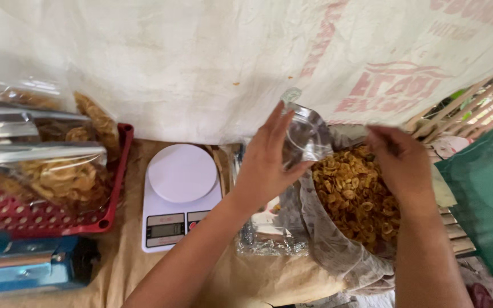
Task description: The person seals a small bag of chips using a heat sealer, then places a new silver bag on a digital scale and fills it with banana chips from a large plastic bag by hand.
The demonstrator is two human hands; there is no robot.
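My left hand [266, 162] holds an empty clear plastic bag [305, 134] by its side, raised above a big open sack of golden fried chips [358, 194]. The bag's mouth points up and right. My right hand [401, 165] hovers over the chips at the sack's far right edge, fingers curled and blurred near the clear bag's edge; whether it grips anything cannot be told. A white digital kitchen scale [181, 194] with a round platform stands left of my left forearm, nothing on it.
A red perforated plastic basket [115, 188] at the left holds several sealed clear bags of chips [64, 177]. A blue heat sealer [24, 265] lies at the bottom left. A white printed cloth [201, 63] hangs behind. Green fabric [486, 194] is at the right.
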